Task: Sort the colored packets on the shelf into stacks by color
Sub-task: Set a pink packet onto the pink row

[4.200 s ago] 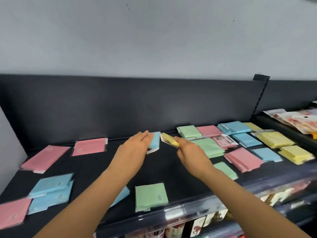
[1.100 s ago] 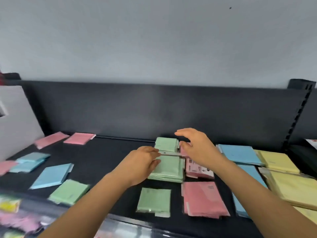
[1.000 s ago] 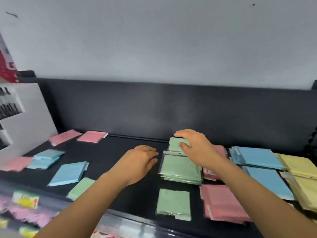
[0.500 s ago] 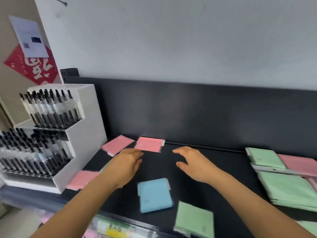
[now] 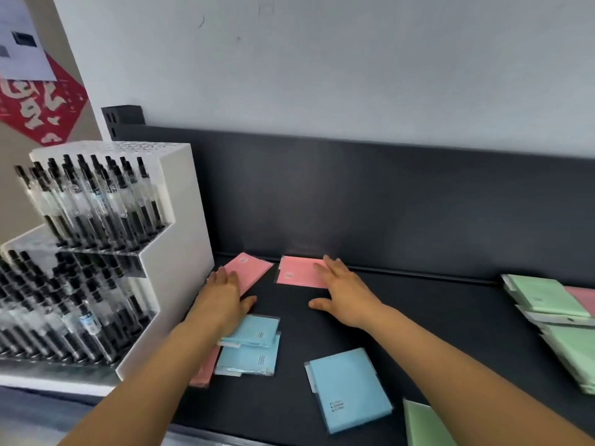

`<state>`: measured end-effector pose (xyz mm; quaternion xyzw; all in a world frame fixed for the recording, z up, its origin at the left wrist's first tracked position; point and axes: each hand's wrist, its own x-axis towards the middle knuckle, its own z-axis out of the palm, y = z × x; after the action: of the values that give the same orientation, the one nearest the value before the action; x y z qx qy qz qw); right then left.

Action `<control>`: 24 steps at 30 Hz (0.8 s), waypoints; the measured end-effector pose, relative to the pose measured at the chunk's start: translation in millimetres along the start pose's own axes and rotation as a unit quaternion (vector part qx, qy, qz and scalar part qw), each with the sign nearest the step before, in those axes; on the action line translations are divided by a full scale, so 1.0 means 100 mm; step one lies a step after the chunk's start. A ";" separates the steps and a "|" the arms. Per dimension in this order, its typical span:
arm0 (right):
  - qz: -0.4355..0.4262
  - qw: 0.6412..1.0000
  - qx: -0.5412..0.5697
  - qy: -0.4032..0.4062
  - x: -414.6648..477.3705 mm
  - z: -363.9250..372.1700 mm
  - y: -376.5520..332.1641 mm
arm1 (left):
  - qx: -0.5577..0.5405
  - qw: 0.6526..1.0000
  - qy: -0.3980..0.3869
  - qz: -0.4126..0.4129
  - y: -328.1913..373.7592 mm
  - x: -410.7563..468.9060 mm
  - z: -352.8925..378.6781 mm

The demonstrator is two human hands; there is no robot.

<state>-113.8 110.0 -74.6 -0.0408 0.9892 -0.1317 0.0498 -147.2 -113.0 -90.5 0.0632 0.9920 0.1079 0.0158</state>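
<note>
Plainly had the left hand [image 5: 222, 300] flat on 1 pink packet [image 5: 254, 268], fingers straight, gripping nothing. Had the right hand [image 5: 346, 294] open too, straight fingertips resting on a 2nd pink packet [image 5: 294, 275], thumb out over the bare shelf [image 5: 450, 300]. Saw 2 blue packets [image 5: 254, 333] overlapping just beneath the left wrist, a 3rd pink packet [image 5: 206, 368] under that forearm. Noted 1 lone blue packet [image 5: 349, 387] below the right wrist, green stack [image 5: 544, 294] well right of it, pen display [image 5: 96, 252] just left of the left hand.
</note>
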 end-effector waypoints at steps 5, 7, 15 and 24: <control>0.045 0.999 0.018 0.019 0.12 0.08 0.07 | 0.024 0.998 0.064 -0.007 0.02 0.04 0.02; 0.054 0.997 -0.040 0.042 0.09 0.06 0.03 | 0.082 0.994 0.074 0.015 0.05 0.01 -0.02; 0.039 0.983 -0.168 0.061 -0.26 0.01 -0.10 | 0.214 0.973 0.041 0.069 0.14 -0.01 -0.11; 0.033 0.980 -0.185 0.060 -0.55 -0.17 0.01 | -0.084 0.986 0.138 0.046 0.27 -0.18 -0.26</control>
<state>-61.5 120.1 -54.0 -0.0089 0.9985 0.0528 -0.0139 -127.1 -94.9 -59.3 0.0918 0.9680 0.1993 -0.1215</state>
